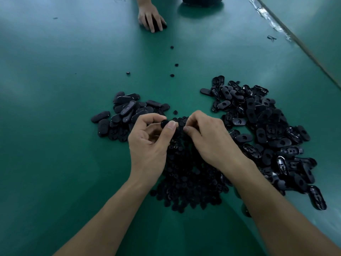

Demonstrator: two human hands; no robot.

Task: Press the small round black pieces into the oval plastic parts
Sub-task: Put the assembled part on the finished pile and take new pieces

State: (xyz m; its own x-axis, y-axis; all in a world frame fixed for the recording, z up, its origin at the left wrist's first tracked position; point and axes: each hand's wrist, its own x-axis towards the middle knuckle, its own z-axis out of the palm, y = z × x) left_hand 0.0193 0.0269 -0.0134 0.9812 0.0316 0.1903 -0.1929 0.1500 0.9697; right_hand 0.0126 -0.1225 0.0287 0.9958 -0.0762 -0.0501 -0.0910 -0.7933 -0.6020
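My left hand [149, 143] holds a black oval plastic part [164, 123] between thumb and curled fingers, just above the table. My right hand [208, 137] is close beside it, fingers curled down over the heap of small round black pieces [186, 183]; what its fingertips hold is hidden. A pile of oval parts with open holes [267, 133] lies to the right. A smaller pile of oval parts [127, 113] lies to the left.
The green table mat [64, 126] carries a few stray round pieces [172, 75] beyond the piles. Another person's hand [151, 18] rests on the mat at the far edge. A dark bag [201, 0] sits at the top. A seam [295, 39] runs along the right.
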